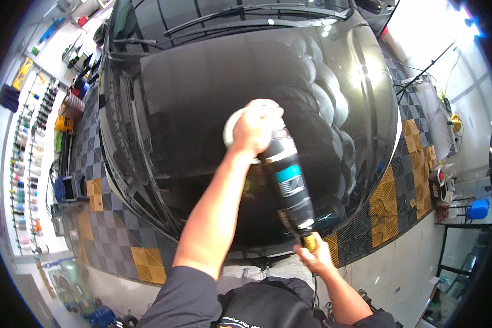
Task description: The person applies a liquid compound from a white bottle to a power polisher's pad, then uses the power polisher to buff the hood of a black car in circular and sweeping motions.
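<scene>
A black car polisher [291, 184] with a teal band lies across the dark car hood [180, 94]. My left hand [254, 127] grips its head from above, over a pale round pad [230, 128] that shows at the left of the hand. With my right hand [317, 254] I hold the rear end, at a yellow part [310, 242] where the power cord comes out. Whitish swirls of residue [328, 98] run down the right side of the hood. The pad's underside is hidden.
Windshield wipers [229, 24] lie beyond the hood. Grey and yellow floor tiles [147, 262] surround the car. Shelves of bottles [24, 172] line the left wall. At right stand a bright lamp on a tripod [418, 78] and a blue container [478, 209].
</scene>
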`<control>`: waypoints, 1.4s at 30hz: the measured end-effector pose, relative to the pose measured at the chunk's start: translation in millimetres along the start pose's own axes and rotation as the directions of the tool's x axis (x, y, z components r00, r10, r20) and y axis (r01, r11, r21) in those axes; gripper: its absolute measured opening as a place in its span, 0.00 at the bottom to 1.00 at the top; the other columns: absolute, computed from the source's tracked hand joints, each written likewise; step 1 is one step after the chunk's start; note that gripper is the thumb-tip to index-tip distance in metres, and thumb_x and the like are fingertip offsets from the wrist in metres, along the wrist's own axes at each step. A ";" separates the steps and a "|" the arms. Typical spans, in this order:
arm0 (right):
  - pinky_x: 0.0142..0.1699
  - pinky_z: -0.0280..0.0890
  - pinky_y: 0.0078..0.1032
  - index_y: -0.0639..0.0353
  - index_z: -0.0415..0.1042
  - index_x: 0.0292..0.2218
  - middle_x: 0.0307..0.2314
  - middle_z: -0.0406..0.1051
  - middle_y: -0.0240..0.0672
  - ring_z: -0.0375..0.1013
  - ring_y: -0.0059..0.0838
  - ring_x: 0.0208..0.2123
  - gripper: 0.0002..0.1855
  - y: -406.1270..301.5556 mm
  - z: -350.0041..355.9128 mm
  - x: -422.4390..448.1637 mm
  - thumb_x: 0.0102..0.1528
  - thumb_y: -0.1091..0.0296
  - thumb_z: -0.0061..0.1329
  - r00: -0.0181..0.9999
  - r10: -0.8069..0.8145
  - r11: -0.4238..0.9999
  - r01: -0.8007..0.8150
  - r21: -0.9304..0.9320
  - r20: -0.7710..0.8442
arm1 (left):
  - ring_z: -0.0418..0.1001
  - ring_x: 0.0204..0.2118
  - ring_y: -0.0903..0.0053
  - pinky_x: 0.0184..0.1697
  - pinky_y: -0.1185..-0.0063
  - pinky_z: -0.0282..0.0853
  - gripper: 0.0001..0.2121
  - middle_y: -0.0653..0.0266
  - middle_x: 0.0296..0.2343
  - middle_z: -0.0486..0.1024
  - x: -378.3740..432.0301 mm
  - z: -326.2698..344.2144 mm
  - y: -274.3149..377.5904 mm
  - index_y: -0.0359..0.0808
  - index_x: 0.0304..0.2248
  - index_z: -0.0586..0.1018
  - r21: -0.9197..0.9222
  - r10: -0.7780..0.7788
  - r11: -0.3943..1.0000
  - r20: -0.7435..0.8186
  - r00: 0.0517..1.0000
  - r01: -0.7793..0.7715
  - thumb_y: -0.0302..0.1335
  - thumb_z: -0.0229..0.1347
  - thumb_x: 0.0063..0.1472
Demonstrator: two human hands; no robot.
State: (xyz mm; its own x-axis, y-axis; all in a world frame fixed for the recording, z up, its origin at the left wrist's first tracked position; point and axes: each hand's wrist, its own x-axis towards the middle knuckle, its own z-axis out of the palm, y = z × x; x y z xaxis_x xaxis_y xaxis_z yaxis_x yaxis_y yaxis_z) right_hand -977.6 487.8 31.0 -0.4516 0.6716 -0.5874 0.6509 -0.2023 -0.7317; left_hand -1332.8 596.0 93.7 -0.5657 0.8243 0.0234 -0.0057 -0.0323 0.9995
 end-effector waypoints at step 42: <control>0.43 0.70 0.42 0.60 0.60 0.56 0.34 0.75 0.59 0.77 0.58 0.37 0.37 -267.4 20.3 137.2 0.53 0.52 0.57 0.793 -0.241 0.880 0.422 -0.220 0.559 | 0.78 0.34 0.77 0.43 0.79 0.73 0.11 0.62 0.33 0.78 98.8 -285.2 11.2 0.32 0.43 0.75 -0.302 0.045 0.937 -0.394 0.918 -0.175 0.28 0.55 0.64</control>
State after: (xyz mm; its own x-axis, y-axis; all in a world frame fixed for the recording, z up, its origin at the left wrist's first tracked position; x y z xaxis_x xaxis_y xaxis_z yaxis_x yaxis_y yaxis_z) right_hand -1226.1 619.5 139.1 -0.8564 0.1830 -0.4828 0.5158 0.2621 -0.8156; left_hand -1623.9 515.9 100.7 -0.8446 0.5324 0.0573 -0.1550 -0.3454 0.9256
